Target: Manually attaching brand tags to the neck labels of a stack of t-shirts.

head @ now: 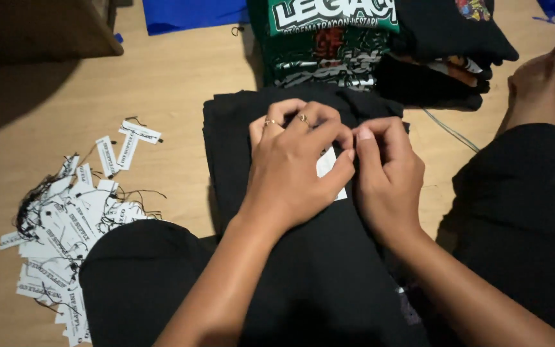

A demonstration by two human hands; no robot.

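Both hands' grip (352, 149) on white tag (326, 164) (atop folded black garment (316, 257)).

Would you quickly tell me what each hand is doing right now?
Left hand: closed, pinching the white tag on the black garment.
Right hand: closed, pinching the same tag.

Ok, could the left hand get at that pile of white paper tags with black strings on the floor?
Probably yes. The pile of white paper tags lies on the person's left, and nothing stands between it and the left hand, though that hand is busy pinching a white tag on the folded black garment.
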